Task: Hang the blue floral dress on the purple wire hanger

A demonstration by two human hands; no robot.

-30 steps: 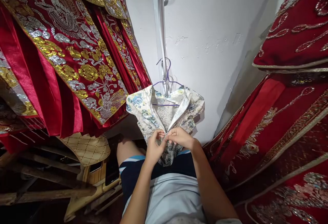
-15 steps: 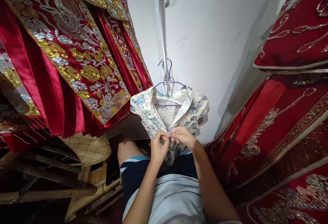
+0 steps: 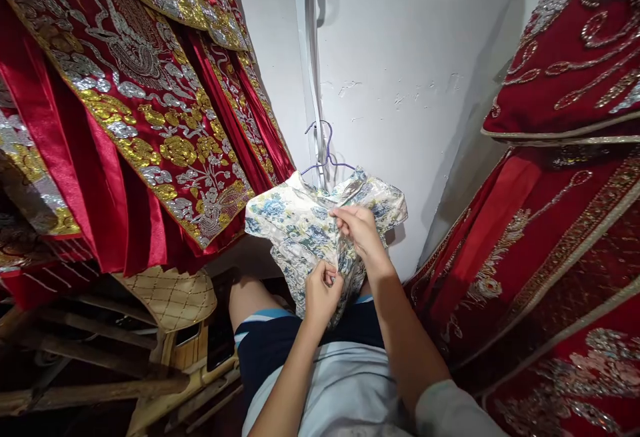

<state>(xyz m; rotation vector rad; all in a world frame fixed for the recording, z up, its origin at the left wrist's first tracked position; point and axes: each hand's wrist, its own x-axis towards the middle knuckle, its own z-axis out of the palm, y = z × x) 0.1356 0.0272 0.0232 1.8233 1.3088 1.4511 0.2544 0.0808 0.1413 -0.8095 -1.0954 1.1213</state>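
A short-sleeved floral garment (image 3: 287,213), white with blue and yellow flowers, hangs on a thin purple hanger (image 3: 329,150) against the wall. Its front edges now meet along the middle. My left hand (image 3: 323,287) pinches the garment low on that front edge. Higher up, near the neckline, my right hand (image 3: 356,225) grips the upper front edge between thumb and forefinger. Whatever fastener lies under my fingers is too small to make out.
Red embroidered cloth with gold and silver sequins (image 3: 177,150) hangs at the left. More red beaded garments (image 3: 545,223) hang at the right. A bamboo chair (image 3: 200,373) with a quilted cream pad (image 3: 170,297) stands lower left.
My right hand has moved up from beside my left hand to near the neckline. The garment's open V-shaped front has closed. My left hand has shifted slightly right and down.
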